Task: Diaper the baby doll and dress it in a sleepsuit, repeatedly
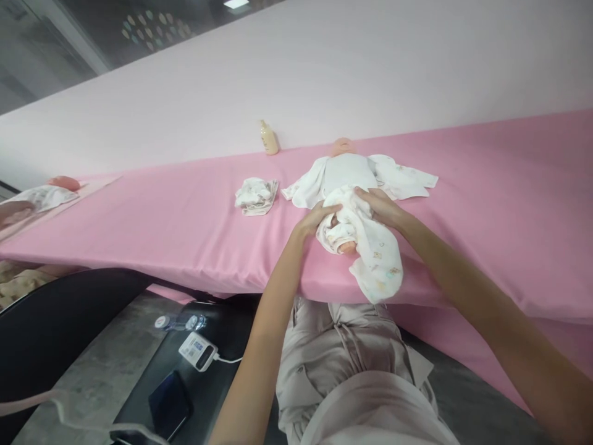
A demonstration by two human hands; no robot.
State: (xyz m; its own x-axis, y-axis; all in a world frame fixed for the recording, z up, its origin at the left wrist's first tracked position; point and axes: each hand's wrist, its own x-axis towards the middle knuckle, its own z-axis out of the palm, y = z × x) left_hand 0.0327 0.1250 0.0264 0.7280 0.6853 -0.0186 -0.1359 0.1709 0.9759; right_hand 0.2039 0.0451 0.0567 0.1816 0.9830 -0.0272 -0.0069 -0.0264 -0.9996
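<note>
A baby doll [343, 146] lies on its back on the pink-covered table, head toward the wall. A white baby top [405, 178] is spread under it, sleeves out to both sides. White baby pants [377, 250] with a small print are bunched at the doll's legs, and one pant leg hangs toward the table's front edge. A bit of the doll's foot [347, 248] shows at the lower opening. My left hand [320, 217] grips the bunched cloth on the left. On the other side, my right hand [378, 206] pinches the upper edge of the pants.
A folded stack of white cloths [256, 196] lies left of the doll, and a pump bottle [269, 138] stands by the wall. Another doll [63, 183] and a person's hand [16, 212] are at far left. A black chair [217, 337] holds a phone [170, 405] and white device [198, 351].
</note>
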